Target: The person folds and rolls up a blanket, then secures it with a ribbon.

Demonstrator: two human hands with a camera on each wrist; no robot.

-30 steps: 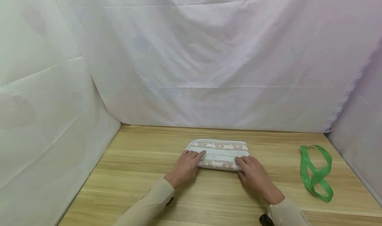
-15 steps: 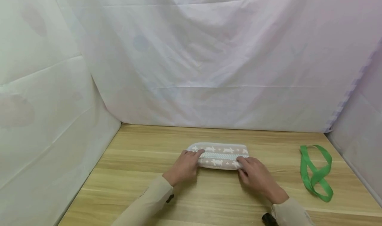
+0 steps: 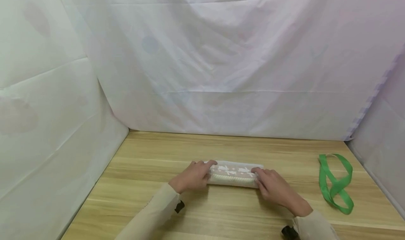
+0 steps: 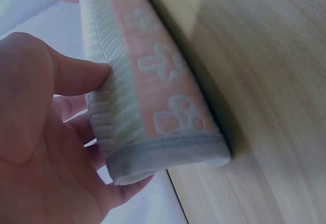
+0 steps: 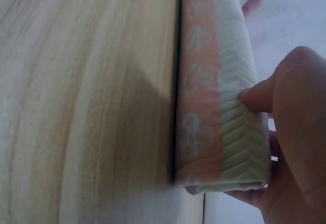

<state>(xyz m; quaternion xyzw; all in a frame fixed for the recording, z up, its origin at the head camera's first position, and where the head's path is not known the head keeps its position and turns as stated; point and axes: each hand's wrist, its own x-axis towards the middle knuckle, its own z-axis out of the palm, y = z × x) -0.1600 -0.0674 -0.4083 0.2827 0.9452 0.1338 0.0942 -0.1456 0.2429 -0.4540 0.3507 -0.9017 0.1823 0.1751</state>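
A quilted cloth (image 3: 233, 170), rolled or folded into a narrow bundle, lies crosswise on the table in the head view. White rabbit shapes and a zigzag-stitched band mark it. My left hand (image 3: 193, 176) pinches its left end; in the left wrist view the thumb presses the pale ribbed band of the cloth (image 4: 119, 86), with the fingers behind. At the other end, my right hand (image 3: 277, 189) grips the bundle. The right wrist view has that thumb on the ribbed side of the cloth (image 5: 237, 117) and the fingers partly hidden behind it.
A green ribbon (image 3: 338, 186) lies in loose loops on the wooden table (image 3: 142, 183), to the right of my right hand. White sheets (image 3: 209, 74) hang behind the table and along both sides.
The cloth has gone from a wider flat fold to a narrower, thicker bundle, its far edge coming nearer. Both hands keep hold of the ends, the right shifting slightly right and nearer.
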